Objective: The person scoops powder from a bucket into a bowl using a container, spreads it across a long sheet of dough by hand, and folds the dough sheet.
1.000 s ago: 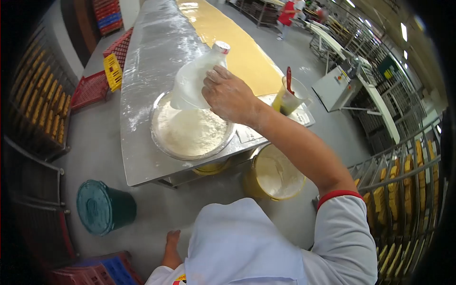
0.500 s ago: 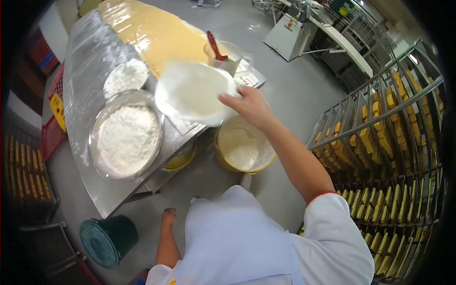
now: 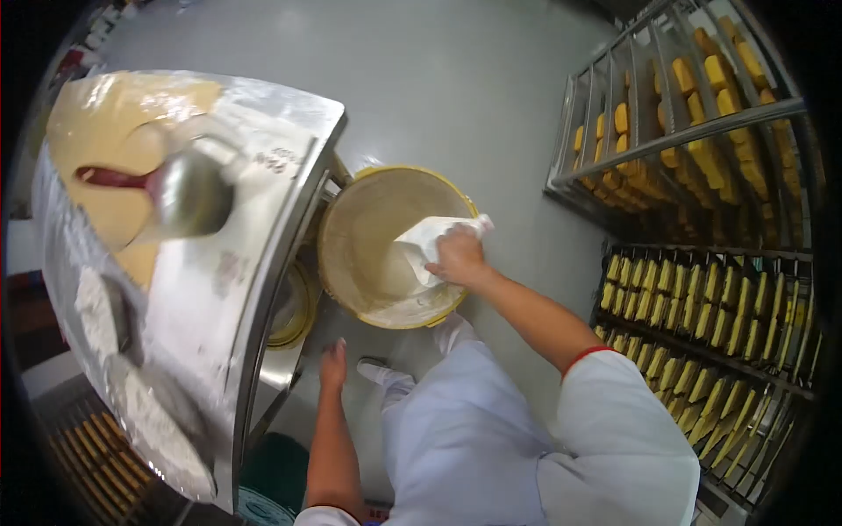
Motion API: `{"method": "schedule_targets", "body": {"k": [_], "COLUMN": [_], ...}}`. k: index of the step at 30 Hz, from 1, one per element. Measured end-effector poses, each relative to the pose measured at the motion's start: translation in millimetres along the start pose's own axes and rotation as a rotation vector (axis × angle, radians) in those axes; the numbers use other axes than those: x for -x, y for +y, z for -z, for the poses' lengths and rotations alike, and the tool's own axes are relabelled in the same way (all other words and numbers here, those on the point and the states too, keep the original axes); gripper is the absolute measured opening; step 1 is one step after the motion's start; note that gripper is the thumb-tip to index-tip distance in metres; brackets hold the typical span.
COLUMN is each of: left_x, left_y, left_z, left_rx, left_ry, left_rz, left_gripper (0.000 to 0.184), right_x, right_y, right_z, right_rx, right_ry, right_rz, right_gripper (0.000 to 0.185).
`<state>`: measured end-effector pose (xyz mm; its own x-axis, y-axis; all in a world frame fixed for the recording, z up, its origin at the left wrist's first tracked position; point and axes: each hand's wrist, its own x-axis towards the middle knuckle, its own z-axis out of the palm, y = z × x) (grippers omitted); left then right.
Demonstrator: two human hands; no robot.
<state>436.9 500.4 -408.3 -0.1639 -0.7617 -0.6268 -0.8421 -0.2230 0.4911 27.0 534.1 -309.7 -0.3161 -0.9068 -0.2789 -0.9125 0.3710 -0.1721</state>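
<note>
My right hand (image 3: 460, 258) is closed on a white plastic container (image 3: 429, 241) with a wide mouth. The container is tilted over the right side of a large bucket with a yellow rim (image 3: 399, 168). Pale powder coats the bucket's inner wall and lies in its bottom. Low beside the table, my left hand (image 3: 333, 362) hangs with nothing in it, its fingers loosely apart as far as they show.
At left, the metal table (image 3: 327, 110) bears a sheet of yellow dough (image 3: 96, 114), a clear jug (image 3: 195, 197) with a red-handled brush (image 3: 110, 177), and a bowl of flour (image 3: 153, 416). Racks (image 3: 667, 131) with yellow pieces stand right. A green bin (image 3: 279, 469) is below.
My right hand has moved the white container from above the table down to the bucket. The view has swung right and down. My left hand still hangs beside my body.
</note>
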Motion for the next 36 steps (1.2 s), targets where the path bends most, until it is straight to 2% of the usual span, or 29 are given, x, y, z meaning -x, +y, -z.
{"method": "schedule_targets", "body": {"k": [1, 2, 3, 4, 5, 7, 8, 9, 10, 12, 15, 18, 22, 23, 24, 25, 26, 27, 28, 30, 31, 33, 36], "left_x": [-39, -66, -94, -110, -125, -147, -149, -152, -155, -151, -152, -157, -159, -157, -155, -156, -155, -155, -156, -158, -158, -157, -157], "left_y": [4, 16, 27, 45, 66, 75, 85, 94, 99, 102, 107, 98, 96, 104, 111, 117, 120, 120, 113, 97, 100, 106, 104], "left_z": [-18, -28, -38, -43, -47, -67, -81, -91, -95, -95, -97, -98, -101, -100, -98, -99, -98, -96, -95, -97, -95, -97, -97], "left_rx": [-0.001, 0.018, 0.037, 0.085, 0.134, 0.161, 0.13, 0.101, 0.083, 0.124, 0.027, 0.129, 0.053, 0.122, 0.191, 0.201, 0.201, 0.199, 0.2, 0.191, 0.192, 0.168, 0.213], "left_ry": [0.128, 0.197, 0.266, 0.288, 0.311, 0.336, 0.468, 0.603, 0.596, 0.576, 0.627, 0.584, 0.611, 0.594, 0.58, 0.585, 0.587, 0.592, 0.597, 0.572, 0.575, 0.572, 0.549], "left_rz": [-0.073, -0.067, -0.063, -0.033, -0.004, -0.015, 0.03, 0.068, 0.075, 0.156, 0.045, 0.119, 0.119, 0.131, 0.142, 0.132, 0.149, 0.166, 0.167, 0.114, 0.116, 0.138, 0.124], "left_gripper": [0.04, 0.044, 0.047, 0.051, 0.054, 0.057, 0.058, 0.059, 0.059, 0.056, 0.053, 0.05, 0.048, 0.047, 0.046, 0.046, 0.051, 0.056, 0.056, 0.056, 0.056, 0.044, 0.044], "right_x": [-21, -41, -66, -88, -109, -147, -161, -177, -193, -208, -208, -202, -223, -227, -224, -226, -223, -218, -211, -201, -194, -188, -195], "right_y": [3, 7, 13, 19, 24, 32, 36, 43, 50, 59, 70, 79, 64, 58, 57, 56, 54, 55, 55, 56, 52, 46, 23], "right_z": [-31, -70, -111, -146, -174, -227, -254, -280, -306, -347, -396, -430, -405, -390, -392, -396, -402, -374, -375, -381, -390, -412, -438], "right_rx": [0.07, 0.051, 0.122, 0.19, 0.169, 0.358, 0.334, 0.452, 0.571, 0.591, 0.394, 0.159, 0.139, 0.21, 0.214, 0.144, 0.067, 0.048, 0.047, -0.173, -0.173, -0.342, -0.462], "right_ry": [-0.01, -0.037, -0.041, -0.044, -0.065, -0.13, -0.146, -0.093, -0.037, -0.056, -0.101, -0.084, -0.252, -0.346, -0.344, -0.368, -0.396, -0.457, -0.455, -0.541, -0.542, -0.547, -0.512], "right_rz": [0.134, 0.126, 0.222, 0.326, 0.335, 0.451, 0.453, 0.478, 0.499, 0.503, 0.362, 0.213, 0.144, 0.182, 0.179, 0.052, -0.074, -0.076, -0.071, -0.346, -0.342, -0.519, -0.491], "right_gripper": [0.038, 0.038, 0.031, 0.025, 0.025, 0.018, 0.018, 0.019, 0.02, 0.021, 0.023, 0.026, 0.023, 0.022, 0.022, 0.024, 0.027, 0.04, 0.04, 0.051, 0.051, 0.059, 0.066]}}
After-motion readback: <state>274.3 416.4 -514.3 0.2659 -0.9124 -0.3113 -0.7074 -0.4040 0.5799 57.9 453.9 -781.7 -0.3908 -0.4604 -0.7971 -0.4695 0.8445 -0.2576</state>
